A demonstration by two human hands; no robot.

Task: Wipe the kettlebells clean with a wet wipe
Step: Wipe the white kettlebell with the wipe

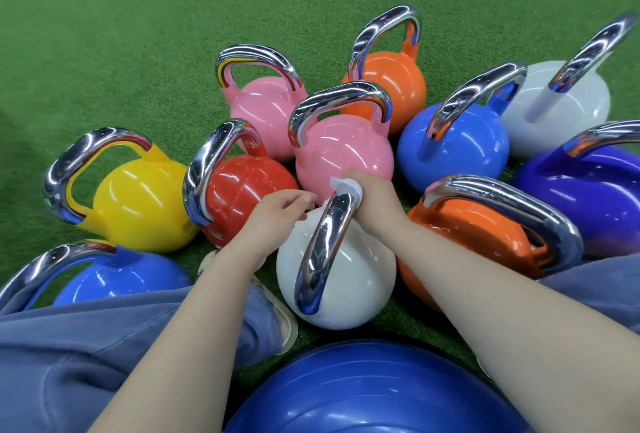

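Many kettlebells (343,152) are set close together on the grass mat (138,16). One kettlebell (336,280) is placed nearest, in the middle, between two knees. A big ball (377,394) is found just before it, at the bottom.

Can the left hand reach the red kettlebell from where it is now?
Probably yes. The left hand rests on the white kettlebell, right beside the red kettlebell, and nothing lies between them.

Bare forearms, blue-grey trousers (86,346), a pale worn shoe (285,320).
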